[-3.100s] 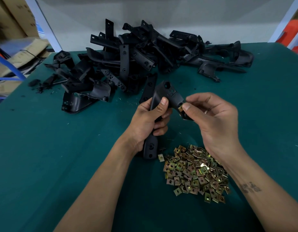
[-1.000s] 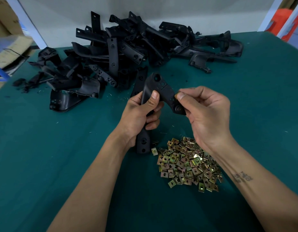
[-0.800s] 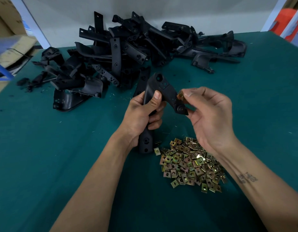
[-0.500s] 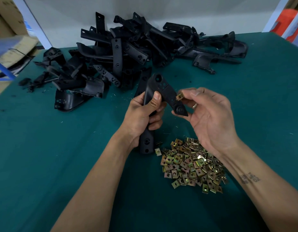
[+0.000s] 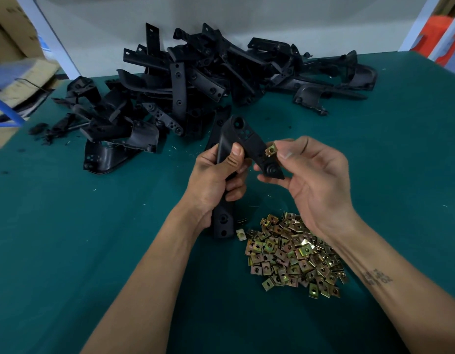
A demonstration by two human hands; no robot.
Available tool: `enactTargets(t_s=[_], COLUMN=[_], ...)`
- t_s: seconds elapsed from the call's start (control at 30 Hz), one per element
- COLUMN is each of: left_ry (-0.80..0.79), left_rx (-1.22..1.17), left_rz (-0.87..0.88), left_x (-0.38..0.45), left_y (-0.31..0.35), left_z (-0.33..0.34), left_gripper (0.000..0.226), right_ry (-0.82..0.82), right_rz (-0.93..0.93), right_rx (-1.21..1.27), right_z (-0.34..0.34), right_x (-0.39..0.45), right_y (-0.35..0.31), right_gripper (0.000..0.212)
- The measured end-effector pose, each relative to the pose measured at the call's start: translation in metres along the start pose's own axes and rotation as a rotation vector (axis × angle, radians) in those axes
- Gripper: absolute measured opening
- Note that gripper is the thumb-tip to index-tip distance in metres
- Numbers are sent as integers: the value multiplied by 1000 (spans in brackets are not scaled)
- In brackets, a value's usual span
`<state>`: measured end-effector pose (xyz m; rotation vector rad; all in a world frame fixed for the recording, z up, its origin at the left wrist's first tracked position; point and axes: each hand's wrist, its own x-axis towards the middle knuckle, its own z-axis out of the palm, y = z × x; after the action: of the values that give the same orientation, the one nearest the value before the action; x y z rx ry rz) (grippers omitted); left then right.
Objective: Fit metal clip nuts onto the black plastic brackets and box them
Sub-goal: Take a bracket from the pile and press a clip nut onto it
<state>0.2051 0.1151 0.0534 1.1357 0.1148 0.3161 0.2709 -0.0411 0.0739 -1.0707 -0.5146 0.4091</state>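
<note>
You have one view only, from the wide-angle camera worn on your head. It looks forward and steeply down across the green table, with your forearms entering from the bottom edge. It sits close: your left hand and right hand fill the centre of the frame. The pile of clip nuts lies lower right, nearest you. The heap of black brackets marks the far side, backed by a pale wall. Straight edges bow towards the borders. No second view overlaps.
</note>
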Motion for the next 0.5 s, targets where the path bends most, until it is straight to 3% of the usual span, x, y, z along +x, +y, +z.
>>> enactTargets(t_s=[0.13, 0.2, 0.5], left_ry=[25, 27, -17], left_rx=[40, 44, 31], left_rz=[9, 12, -9], left_x=[0, 0, 2], left_y=[0, 0, 0], left_z=[-1, 0, -1], left_gripper=[28, 25, 24], right_ry=[46, 68, 88], right_rz=[-80, -82, -74], right_rx=[-314, -396, -281], right_z=[1, 2, 2], right_x=[-2, -2, 1], right_y=[8, 11, 13], right_gripper=[35, 40, 44])
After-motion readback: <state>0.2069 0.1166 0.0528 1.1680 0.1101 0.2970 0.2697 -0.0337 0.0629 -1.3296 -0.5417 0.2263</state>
